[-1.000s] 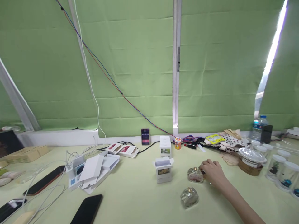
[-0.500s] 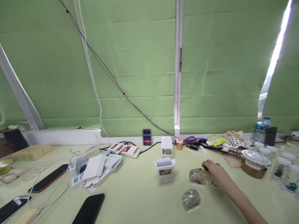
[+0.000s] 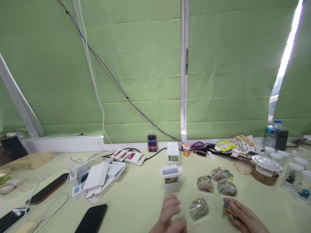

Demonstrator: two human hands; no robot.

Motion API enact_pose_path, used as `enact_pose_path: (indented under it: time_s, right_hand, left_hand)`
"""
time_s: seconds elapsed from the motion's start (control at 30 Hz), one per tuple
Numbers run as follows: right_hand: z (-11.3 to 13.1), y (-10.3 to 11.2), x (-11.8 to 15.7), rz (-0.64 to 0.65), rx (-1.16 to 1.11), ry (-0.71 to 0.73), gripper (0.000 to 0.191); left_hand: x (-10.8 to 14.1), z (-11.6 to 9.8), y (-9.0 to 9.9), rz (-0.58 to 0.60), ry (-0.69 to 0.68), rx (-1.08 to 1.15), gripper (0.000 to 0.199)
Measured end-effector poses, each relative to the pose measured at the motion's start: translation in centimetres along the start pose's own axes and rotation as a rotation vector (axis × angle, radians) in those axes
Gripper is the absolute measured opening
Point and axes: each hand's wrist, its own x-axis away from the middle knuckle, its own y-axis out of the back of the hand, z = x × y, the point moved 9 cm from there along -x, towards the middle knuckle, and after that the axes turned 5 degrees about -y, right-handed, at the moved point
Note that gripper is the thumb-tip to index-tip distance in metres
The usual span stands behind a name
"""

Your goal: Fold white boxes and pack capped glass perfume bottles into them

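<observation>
My right hand [image 3: 244,213] holds a small gold bottle cap [image 3: 229,208] with a dark top between thumb and fingers, low on the right. My left hand [image 3: 170,215] hovers at the bottom centre, fingers apart and slightly curled, with nothing in it. Between the hands stands a rounded clear glass bottle [image 3: 199,208] with a gold neck. Behind it are more such bottles: one at the left [image 3: 205,183], one at the back [image 3: 219,174] and one at the right [image 3: 227,187]. More small caps [image 3: 229,175] lie beside them. An open white box [image 3: 171,183] stands beyond my left hand.
Another white box [image 3: 173,153] and a small orange tub [image 3: 186,150] stand at the back. At left lie flattened cartons [image 3: 97,178], a black phone [image 3: 92,218] and tangled white cables. Lidded clear jars [image 3: 291,174] and a plastic-lidded bowl [image 3: 266,171] stand at right.
My right hand has drawn back from the bottles toward me and now carries a bottle cap. My left hand has come into view at the bottom. The view has shifted slightly.
</observation>
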Motion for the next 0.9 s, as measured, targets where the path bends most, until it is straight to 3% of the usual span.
enact_pose_path:
  time_s: [0.07, 0.17, 0.23, 0.33, 0.43, 0.53, 0.67, 0.77, 0.9]
  right_hand:
    - [-0.3, 0.0, -0.2, 0.037, -0.148, -0.029, 0.039]
    - [-0.3, -0.7, -0.6, 0.127, -0.353, -0.040, 0.028]
    - [-0.5, -1.0, -0.8, 0.154, -0.426, -0.053, 0.029]
    - [-0.5, -0.9, -1.0, 0.124, -0.374, -0.037, 0.027]
    - [0.8, 0.6, -0.9, -0.013, -0.159, 0.109, 0.032]
    - [3.2, 1.2, 0.0, -0.143, 0.274, 0.347, 0.030]
    - [3.7, -3.1, 1.4, 0.042, 0.919, 0.603, 0.017]
    - [2.9, -4.3, 1.8, 0.075, 1.095, 0.668, 0.016]
    - [3.2, -2.6, 1.7, -0.066, 1.122, 0.697, 0.022]
  left_hand:
    - [1.0, 0.6, -3.0, 0.129, 0.043, 0.176, 0.040]
    - [3.4, 1.8, -7.7, 0.518, 0.297, 0.338, 0.055]
    - [4.7, 2.1, -9.4, 0.704, 0.433, 0.395, 0.065]
    - [5.7, 2.5, -10.9, 0.864, 0.593, 0.428, 0.074]
    - [6.2, 3.1, -11.6, 0.914, 0.757, 0.434, 0.069]
    - [6.7, 3.5, -11.6, 0.915, 0.874, 0.462, 0.049]
    - [6.5, 3.6, -11.1, 0.897, 0.908, 0.476, 0.038]
    - [6.5, 3.6, -11.0, 0.888, 0.921, 0.493, 0.038]
    - [6.8, 3.9, -11.0, 0.865, 0.975, 0.516, 0.038]
